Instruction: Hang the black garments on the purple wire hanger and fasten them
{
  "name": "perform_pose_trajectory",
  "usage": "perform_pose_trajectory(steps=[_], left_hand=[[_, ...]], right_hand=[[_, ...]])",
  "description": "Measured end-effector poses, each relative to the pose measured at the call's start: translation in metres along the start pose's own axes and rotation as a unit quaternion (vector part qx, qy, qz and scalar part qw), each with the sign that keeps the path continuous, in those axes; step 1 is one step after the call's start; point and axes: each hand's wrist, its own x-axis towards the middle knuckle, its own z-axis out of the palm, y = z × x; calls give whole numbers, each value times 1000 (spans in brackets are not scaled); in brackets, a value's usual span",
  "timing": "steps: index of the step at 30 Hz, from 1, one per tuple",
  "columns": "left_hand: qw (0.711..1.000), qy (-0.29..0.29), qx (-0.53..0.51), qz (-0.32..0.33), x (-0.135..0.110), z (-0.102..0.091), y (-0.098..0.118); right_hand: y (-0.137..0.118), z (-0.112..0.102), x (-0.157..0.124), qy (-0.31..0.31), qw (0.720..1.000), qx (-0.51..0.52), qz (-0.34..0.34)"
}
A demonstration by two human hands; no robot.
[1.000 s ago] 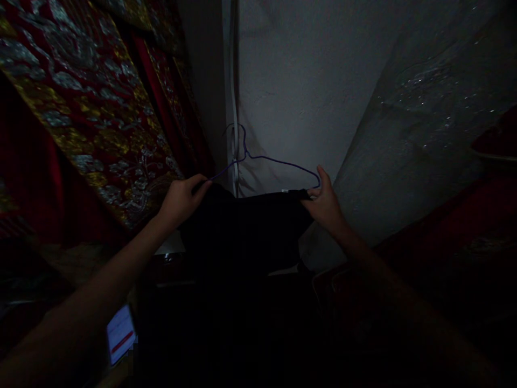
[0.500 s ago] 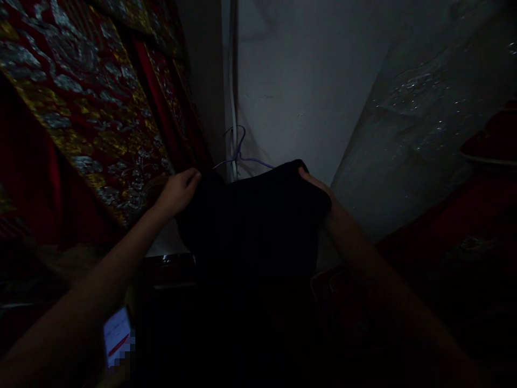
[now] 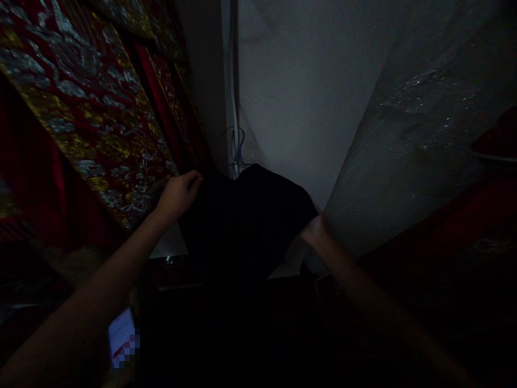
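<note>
A black short-sleeved shirt (image 3: pixel 250 215) hangs on a thin purple hanger (image 3: pixel 242 148) in front of a pale wall. Its shoulders look draped over the hanger, whose hook shows above the collar. My left hand (image 3: pixel 180 195) is closed on the shirt's left shoulder, thumb on the near side and fingertips lost in the dark cloth. At the right sleeve's end is my right hand (image 3: pixel 314 229), lower than the left. The cloth stretches out to it, and its fingers are mostly hidden. Deep shadow hides the shirt's lower part.
Red cloth with gold and silver embroidery (image 3: pixel 100 124) hangs on the left. A pale cable (image 3: pixel 232 64) runs down the wall corner. Clear plastic sheeting (image 3: pixel 420 113) covers the right side, near more red cloth (image 3: pixel 456 221). A bright, partly blurred rectangle (image 3: pixel 121 328) shows low on the left.
My right hand has moved down from the shirt's right shoulder to the sleeve end. That shoulder now slopes and hides the hanger's right arm. My left hand has stayed almost in place.
</note>
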Motion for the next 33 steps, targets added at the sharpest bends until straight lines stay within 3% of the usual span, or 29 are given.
perform_pose_trajectory(steps=[3, 5, 8, 11, 14, 15, 17, 18, 20, 23, 25, 27, 30, 31, 32, 33], left_hand=[[1000, -9, 5, -19, -2, -1, 4], [1000, -1, -1, -31, 0, 2, 9], [999, 32, -18, -29, 5, 3, 17], [993, 105, -41, 22, 8, -3, 26], [983, 153, -91, 45, 6, -17, 41], [981, 139, -135, 31, 4, -22, 48], [960, 56, -272, -23, -3, -29, 66], [935, 0, -349, -57, -8, -30, 77], [869, -103, -468, -125, -20, -31, 98], [813, -183, -516, -199, -46, -31, 123], [802, -206, -517, -217, -65, -34, 130], [796, -227, -523, -204, -82, -44, 128], [824, -249, -487, -148, -95, -68, 115], [845, -245, -458, -126, -96, -77, 110], [868, -230, -426, -107, -95, -85, 104], [890, -207, -396, -92, -92, -91, 98]], right_hand=[[-21, -16, 3, -11, 999, 19, 43], [-41, -16, 7, -11, 998, -23, 61], [-67, -2, 12, 6, 996, -80, 43], [-83, 11, 10, 43, 998, -54, 1], [-84, 17, -11, 94, 995, -19, -17], [-82, 19, -23, 109, 994, -18, -18], [-76, 29, -55, 99, 994, -36, -13], [-72, 36, -72, 59, 997, -55, -10], [-68, 56, -108, -123, 984, -127, 0], [-65, 84, -142, -386, 887, -249, -43], [-64, 94, -145, -454, 838, -284, -105], [-60, 92, -131, -416, 841, -285, -197], [-50, 73, -92, -171, 873, -300, -343], [-47, 64, -78, -86, 872, -316, -365], [-44, 56, -66, -39, 869, -330, -366], [-40, 48, -55, -35, 877, -335, -343]])
